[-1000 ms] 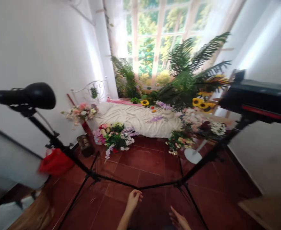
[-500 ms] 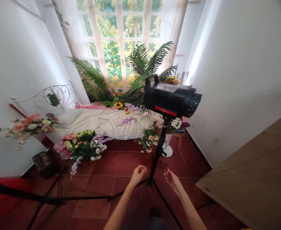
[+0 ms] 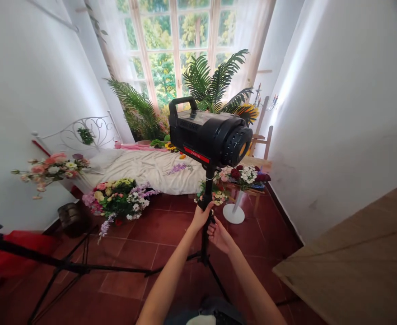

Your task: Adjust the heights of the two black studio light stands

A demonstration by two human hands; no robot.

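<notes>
Left hand [image 3: 202, 217] and right hand [image 3: 221, 235] had been brought to the slim black light stand [image 3: 204, 247], upright beneath a boxy black lamp [image 3: 205, 135]. It was encircled by the left grip; the right's hold, fingers curled, could not be judged. Adjustment seemed underway, with steadying probably needed next.

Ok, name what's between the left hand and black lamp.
The upper stand pole lies between the left hand and black lamp, in the head view.

smooth plastic lamp [image 3: 207, 137], matt metal stand [image 3: 209, 181], wrinkled cloth bedspread [image 3: 144, 167], glossy floor tiles [image 3: 171, 228]
</notes>
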